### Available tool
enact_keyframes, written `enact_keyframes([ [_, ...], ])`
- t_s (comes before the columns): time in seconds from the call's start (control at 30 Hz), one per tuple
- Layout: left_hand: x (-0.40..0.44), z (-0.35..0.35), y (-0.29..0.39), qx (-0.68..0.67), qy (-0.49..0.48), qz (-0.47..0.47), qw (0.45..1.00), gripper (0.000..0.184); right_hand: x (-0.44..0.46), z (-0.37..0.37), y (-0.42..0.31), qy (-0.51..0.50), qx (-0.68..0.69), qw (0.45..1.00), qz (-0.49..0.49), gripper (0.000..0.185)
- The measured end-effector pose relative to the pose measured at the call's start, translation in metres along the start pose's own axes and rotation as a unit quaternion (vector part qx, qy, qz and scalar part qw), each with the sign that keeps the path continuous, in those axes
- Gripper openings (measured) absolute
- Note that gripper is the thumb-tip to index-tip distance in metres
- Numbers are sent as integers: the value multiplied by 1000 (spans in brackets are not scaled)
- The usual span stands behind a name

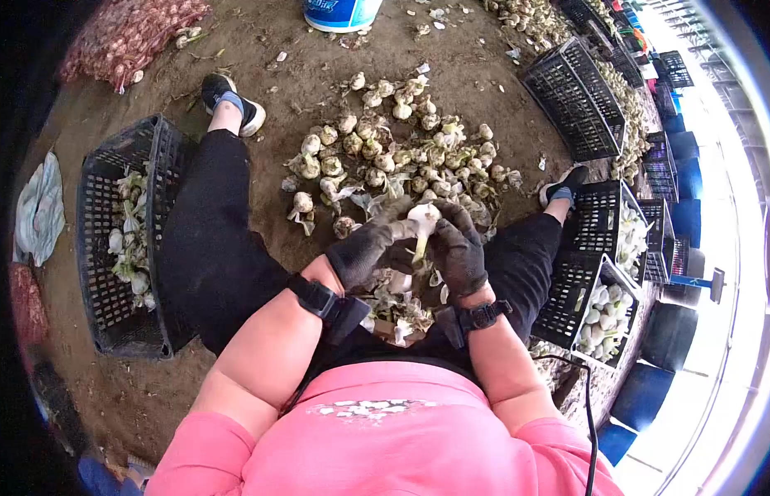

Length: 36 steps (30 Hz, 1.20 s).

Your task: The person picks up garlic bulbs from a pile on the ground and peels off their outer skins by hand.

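A pale, cleaned garlic bulb (424, 215) with a greenish stem pointing down is held between my two dark-gloved hands in front of my lap. My left hand (367, 250) has its fingers closed against the bulb's left side. On the other side, my right hand (460, 255) curls its fingers round the bulb and stem. Just beyond the hands, a heap of unpeeled garlic bulbs (377, 149) with dirt on their skins lies on the ground between my legs. Loose peelings (397, 310) and stems gather below my hands.
A black crate (91, 240) with some garlic stands at my left. By my right leg are a black crate (596, 207) and a white-rimmed crate (585, 318) of pale bulbs. A tilted black crate (567, 99), a blue-white bucket (344, 15) and a red mesh sack (124, 37) lie farther off.
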<state>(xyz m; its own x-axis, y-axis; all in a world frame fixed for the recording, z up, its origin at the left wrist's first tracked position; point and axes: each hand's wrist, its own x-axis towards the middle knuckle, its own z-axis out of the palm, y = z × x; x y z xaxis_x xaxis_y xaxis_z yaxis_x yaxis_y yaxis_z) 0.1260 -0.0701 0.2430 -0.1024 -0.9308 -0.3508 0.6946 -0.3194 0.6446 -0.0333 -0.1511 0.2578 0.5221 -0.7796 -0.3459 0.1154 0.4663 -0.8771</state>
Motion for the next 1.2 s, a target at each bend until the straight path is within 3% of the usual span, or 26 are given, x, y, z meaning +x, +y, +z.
enact_keyframes([
  [0.03, -2, 11, 3, -27, -34, 21, 999, 58, 0, 4, 3, -12, -129, 990, -52, 27],
  [0.1, -7, 16, 4, -5, -10, 34, 999, 62, -2, 10, 4, -19, -111, 992, -52, 24],
  [0.17, 8, 3, -12, 78, 24, 71, 994, 64, 9, -1, 10, 3, -254, 966, -49, 23],
  [0.2, 13, -2, -17, 140, 52, 79, 986, 63, 16, -15, 14, 12, -513, 821, -252, 21],
  [0.23, 14, -4, -20, 139, 50, 78, 986, 63, 12, -3, 1, 13, -513, 820, -252, 21],
  [0.3, 12, -8, -23, 333, 114, 104, 930, 63, 1, 18, -22, 16, -626, 765, -148, 22],
  [0.33, 9, -5, -21, 380, 81, 208, 898, 65, 2, 17, -16, 20, -646, 736, -202, 22],
  [0.47, 16, -21, -32, 372, 95, 214, 898, 61, 5, 25, -18, -17, -681, 692, -241, 17],
  [0.57, 8, -22, -24, 380, 76, 140, 911, 64, 14, 16, -5, -9, -656, 730, -194, 21],
  [0.6, 6, -19, -21, 381, 74, 139, 911, 64, 23, 5, 4, 20, -618, 769, -163, 22],
  [0.63, 5, -13, -17, 289, 36, 128, 948, 64, 33, -16, 20, 22, -618, 769, -163, 22],
  [0.67, 5, -9, -15, 193, -3, 117, 974, 64, 44, -42, 39, 51, -544, 827, -130, 23],
  [0.7, 5, -7, -14, 193, -4, 116, 974, 64, 45, -44, 40, 79, -464, 877, -95, 24],
  [0.73, 4, -4, -13, 131, -19, 100, 986, 67, 41, -49, 36, 100, -556, 822, -73, 24],
  [0.77, 4, -2, -12, 67, -33, 84, 994, 70, 40, -55, 39, 101, -557, 821, -73, 24],
  [0.83, 0, 3, -3, 16, -71, 51, 996, 73, 39, -73, 49, 77, -635, 766, -65, 22],
  [0.87, -5, 9, 4, -50, -84, 40, 994, 75, 36, -80, 51, 68, -642, 763, 0, 20],
  [0.9, -8, 13, 8, -115, -98, 29, 988, 76, 33, -83, 53, 69, -643, 763, -1, 20],
  [0.97, -8, 10, 5, -112, -87, -5, 990, 79, 26, -87, 59, 119, -666, 734, -57, 20],
  [1.0, -2, 4, -3, -67, -69, 4, 995, 80, 19, -75, 43, 121, -611, 776, -99, 20],
  [1.03, 2, 1, -8, -22, -51, 14, 998, 80, 16, -65, 27, 121, -609, 777, -99, 20],
  [1.1, 2, 6, -8, 7, -53, 49, 997, 78, 9, -54, 1, 161, -366, 909, 120, 30],
  [1.13, 4, 10, -7, 34, -60, 86, 994, 77, 6, -49, -2, 164, -363, 910, 117, 30],
  [1.2, 5, 20, -1, 81, -48, 86, 992, 73, -7, -32, 0, 91, -186, 968, -144, 30],
])
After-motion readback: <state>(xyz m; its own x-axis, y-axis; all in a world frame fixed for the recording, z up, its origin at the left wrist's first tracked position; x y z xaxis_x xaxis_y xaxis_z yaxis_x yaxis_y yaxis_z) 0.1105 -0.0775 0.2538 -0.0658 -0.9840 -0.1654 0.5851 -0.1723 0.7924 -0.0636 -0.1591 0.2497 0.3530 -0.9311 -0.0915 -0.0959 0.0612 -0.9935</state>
